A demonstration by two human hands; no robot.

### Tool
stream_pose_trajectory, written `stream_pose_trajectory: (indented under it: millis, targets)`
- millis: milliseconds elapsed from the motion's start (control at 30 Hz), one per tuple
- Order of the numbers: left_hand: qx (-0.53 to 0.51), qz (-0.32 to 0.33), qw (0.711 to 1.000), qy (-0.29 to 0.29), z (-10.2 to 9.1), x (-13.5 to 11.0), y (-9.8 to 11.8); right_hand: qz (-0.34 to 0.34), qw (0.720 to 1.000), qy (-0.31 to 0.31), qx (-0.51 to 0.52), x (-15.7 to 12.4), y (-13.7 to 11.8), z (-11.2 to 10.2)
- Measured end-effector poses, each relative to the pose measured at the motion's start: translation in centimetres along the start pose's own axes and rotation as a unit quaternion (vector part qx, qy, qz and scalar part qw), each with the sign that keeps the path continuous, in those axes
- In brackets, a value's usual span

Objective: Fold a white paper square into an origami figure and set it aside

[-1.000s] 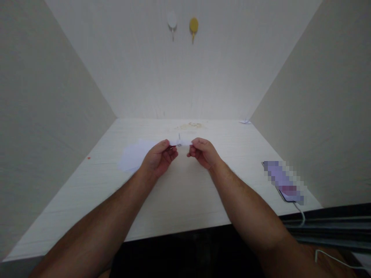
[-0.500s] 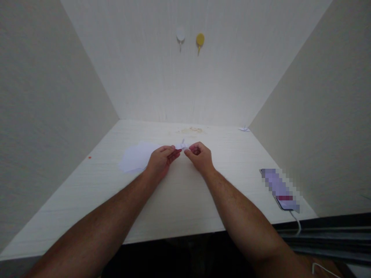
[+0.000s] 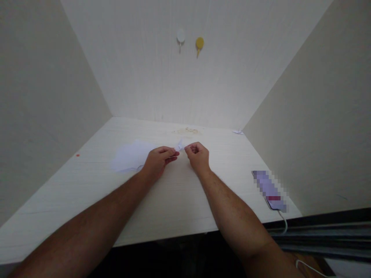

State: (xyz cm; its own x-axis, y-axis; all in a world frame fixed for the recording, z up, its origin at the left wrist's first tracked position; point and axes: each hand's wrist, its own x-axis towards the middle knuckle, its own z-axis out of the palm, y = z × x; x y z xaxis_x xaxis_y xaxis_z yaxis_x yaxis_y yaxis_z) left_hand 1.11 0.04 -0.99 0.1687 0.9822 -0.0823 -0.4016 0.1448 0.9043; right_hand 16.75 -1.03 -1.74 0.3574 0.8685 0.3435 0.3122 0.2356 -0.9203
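Note:
Between my two hands is a small piece of folded white paper [image 3: 179,147], lifted a little over the pale table [image 3: 174,200]. My left hand [image 3: 160,160] pinches its left side between thumb and fingers. On the other side, my right hand [image 3: 198,155] grips the right edge with thumb and fingertips. The paper's folds are too small to make out clearly. White paper sheets [image 3: 127,156] lie flat just left of my left hand, which partly covers them.
A phone [image 3: 268,191] with a blurred screen and a white cable [image 3: 285,224] lies at right. Another small folded paper [image 3: 238,132] sits in the back right corner. White [image 3: 181,36] and yellow [image 3: 199,42] hooks hang on the back wall. An orange speck [image 3: 77,155] is at left.
The view has shifted slightly, so the surroundings sit further left. Both hands keep hold of the folded paper, which has tilted a little between them.

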Motion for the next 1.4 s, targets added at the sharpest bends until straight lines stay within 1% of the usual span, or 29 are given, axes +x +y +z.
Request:
stream_pose_trajectory:
  millis: [167,300,433,533,600,700,767,833,900,967,1100,1167,1200,1300,1400]
  targets:
    - [0.036,0.006,0.999,-0.022,0.0,0.0,-0.1,-0.004,1.0,0.005,0.001,0.2,0.2,0.0]
    - [0.038,0.0,0.999,-0.02,0.1,0.1,-0.1,0.004,1.0,0.012,0.007,0.3,0.1,-0.2]
    - [0.047,-0.003,0.999,-0.021,0.3,0.1,0.0,0.006,1.0,0.007,-0.001,0.3,0.0,-0.3]
    - [0.051,0.001,0.999,-0.012,0.3,0.0,0.1,0.009,1.0,0.003,0.002,0.2,0.0,-0.4]
    - [0.056,-0.001,0.998,-0.008,0.3,0.1,0.1,0.024,1.0,0.003,0.015,0.2,-0.2,-0.5]
    - [0.076,-0.005,0.997,-0.022,0.0,0.2,0.0,0.066,0.996,0.022,0.05,0.6,-0.8,-0.6]
    - [0.086,-0.003,0.996,-0.029,-0.1,0.3,-0.1,0.088,0.993,0.043,0.069,1.4,-1.4,-1.0]
    - [0.093,-0.001,0.995,-0.032,-0.3,0.4,-0.1,0.102,0.99,0.057,0.079,2.5,-1.8,-1.9]
    - [0.104,0.004,0.994,-0.034,-0.4,0.5,-0.2,0.097,0.991,0.059,0.07,3.9,-1.7,-3.4]
    - [0.108,0.007,0.994,-0.036,-0.4,0.6,-0.2,0.072,0.996,0.048,0.028,5.5,-1.2,-5.6]
    - [0.112,0.006,0.993,-0.037,-0.4,0.7,-0.4,0.053,0.994,0.032,-0.088,8.7,0.8,-11.8]
    - [0.117,0.007,0.992,-0.038,-0.4,0.9,-0.5,0.055,0.981,0.034,-0.185,10.0,2.0,-15.1]
    - [0.12,0.007,0.992,-0.038,-0.5,1.0,-0.6,0.062,0.967,0.034,-0.245,10.6,2.6,-16.7]
    - [0.135,0.001,0.99,-0.037,-0.7,1.3,-0.8,0.079,0.949,0.039,-0.304,12.1,4.4,-21.0]
    - [0.159,0.001,0.987,-0.034,-0.9,1.6,-1.0,0.095,0.925,0.041,-0.367,13.3,6.0,-24.4]
